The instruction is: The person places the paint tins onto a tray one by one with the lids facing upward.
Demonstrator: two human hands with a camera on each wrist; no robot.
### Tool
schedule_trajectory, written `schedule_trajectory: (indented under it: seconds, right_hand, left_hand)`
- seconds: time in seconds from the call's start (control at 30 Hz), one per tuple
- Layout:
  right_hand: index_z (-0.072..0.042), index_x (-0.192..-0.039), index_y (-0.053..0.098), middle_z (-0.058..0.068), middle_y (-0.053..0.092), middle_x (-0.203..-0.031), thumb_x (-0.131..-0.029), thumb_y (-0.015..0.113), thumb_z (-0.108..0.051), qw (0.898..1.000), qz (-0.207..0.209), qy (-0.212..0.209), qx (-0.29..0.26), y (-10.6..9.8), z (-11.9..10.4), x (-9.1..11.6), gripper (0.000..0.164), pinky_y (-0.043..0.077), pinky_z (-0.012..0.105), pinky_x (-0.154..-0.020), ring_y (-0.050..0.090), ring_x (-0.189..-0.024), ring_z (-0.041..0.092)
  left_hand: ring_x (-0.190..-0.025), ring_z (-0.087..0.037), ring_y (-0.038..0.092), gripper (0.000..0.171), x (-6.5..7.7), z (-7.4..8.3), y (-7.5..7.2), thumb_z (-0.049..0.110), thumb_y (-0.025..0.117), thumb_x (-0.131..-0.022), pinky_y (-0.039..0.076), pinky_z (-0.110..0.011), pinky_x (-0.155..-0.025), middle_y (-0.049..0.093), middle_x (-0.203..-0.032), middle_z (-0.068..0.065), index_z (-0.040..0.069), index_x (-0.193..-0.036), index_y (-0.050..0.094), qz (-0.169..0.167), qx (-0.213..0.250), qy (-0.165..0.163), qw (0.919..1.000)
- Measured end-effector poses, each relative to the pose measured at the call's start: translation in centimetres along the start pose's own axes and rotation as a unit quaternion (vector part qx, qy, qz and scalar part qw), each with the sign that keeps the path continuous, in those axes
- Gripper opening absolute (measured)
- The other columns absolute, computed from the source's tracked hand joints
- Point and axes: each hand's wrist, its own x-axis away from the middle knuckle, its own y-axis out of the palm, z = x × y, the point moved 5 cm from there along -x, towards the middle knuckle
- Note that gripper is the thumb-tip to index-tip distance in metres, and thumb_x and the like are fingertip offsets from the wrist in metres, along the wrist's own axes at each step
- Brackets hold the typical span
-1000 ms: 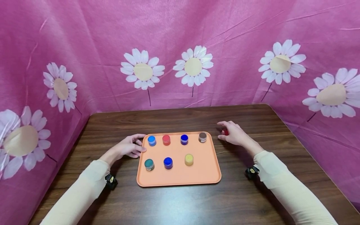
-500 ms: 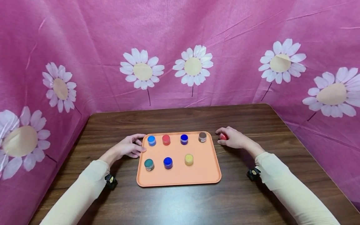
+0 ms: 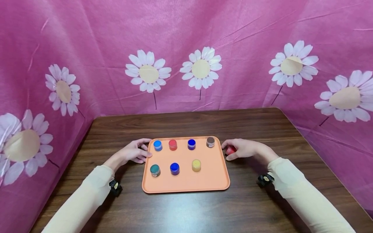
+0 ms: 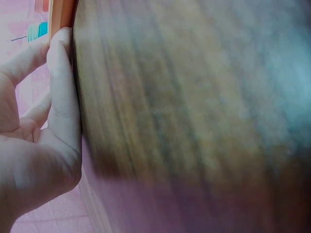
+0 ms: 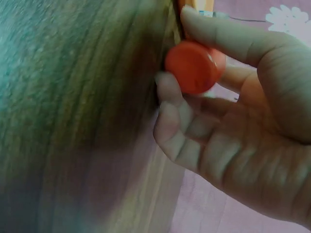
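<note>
My right hand (image 3: 242, 148) holds a small red paint jar (image 3: 230, 150) between thumb and fingers, just off the right rim of the orange tray (image 3: 209, 181). In the right wrist view the round red end of the jar (image 5: 192, 67) faces the camera. My left hand (image 3: 134, 151) rests at the tray's left rim, its fairly straight fingers touching the edge. On the tray's far side stand a light blue jar (image 3: 157, 145), a red jar (image 3: 173, 144), a dark blue jar (image 3: 191, 144) and a brown jar (image 3: 210, 142). Nearer are green (image 3: 155, 170), blue (image 3: 175, 168) and yellow (image 3: 196, 165) jars.
The tray lies flat on a dark wooden table (image 3: 186, 210). A pink cloth (image 3: 175, 26) printed with white daisies hangs behind the table and along both sides. Each wrist wears a small black camera (image 3: 265, 180).
My right hand has moved toward the person and slightly left with the red jar, closer to the tray's right rim. The left hand and the jars on the tray stay put.
</note>
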Motion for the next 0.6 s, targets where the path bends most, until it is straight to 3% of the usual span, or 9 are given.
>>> schedule_trajectory:
  seconds: [0.13, 0.37, 0.6]
  right_hand:
    - [0.003, -0.117, 0.063, -0.001, 0.064, -0.092, -0.085, 0.081, -0.012, 1.0, -0.018, 0.002, -0.008, -0.1, -0.5, 0.3, 0.04, 0.048, 0.024, -0.075, 0.057, -0.082, 0.009]
    - [-0.001, -0.12, 0.067, -0.008, 0.062, -0.083, -0.085, 0.082, -0.015, 1.0, -0.002, -0.011, 0.026, -1.3, -1.5, 0.7, 0.04, 0.047, 0.024, -0.069, 0.055, -0.075, 0.007]
    - [0.0, -0.122, 0.066, 0.004, 0.07, -0.096, -0.086, 0.082, -0.01, 0.997, 0.006, -0.043, -0.061, -1.2, -2.7, 0.8, 0.041, 0.054, 0.026, -0.077, 0.064, -0.085, 0.015]
  left_hand:
    - [-0.069, -0.017, 0.068, 0.08, 0.1, 0.1, 0.2, 0.01, 0.082, -0.084, 0.059, -0.03, -0.06, 0.052, -0.114, -0.014, 0.013, -0.153, 0.041, -0.002, -0.002, 0.0, 1.0]
    - [-0.069, -0.017, 0.068, 0.081, 0.1, 0.1, 0.1, 0.011, 0.082, -0.084, 0.059, -0.03, -0.06, 0.052, -0.115, -0.014, 0.013, -0.153, 0.04, 0.003, -0.004, -0.004, 1.0]
    - [-0.068, -0.017, 0.068, 0.079, 0.2, 0.2, 0.1, 0.011, 0.083, -0.084, 0.059, -0.03, -0.06, 0.051, -0.114, -0.014, 0.013, -0.152, 0.042, 0.004, -0.001, -0.005, 1.0]
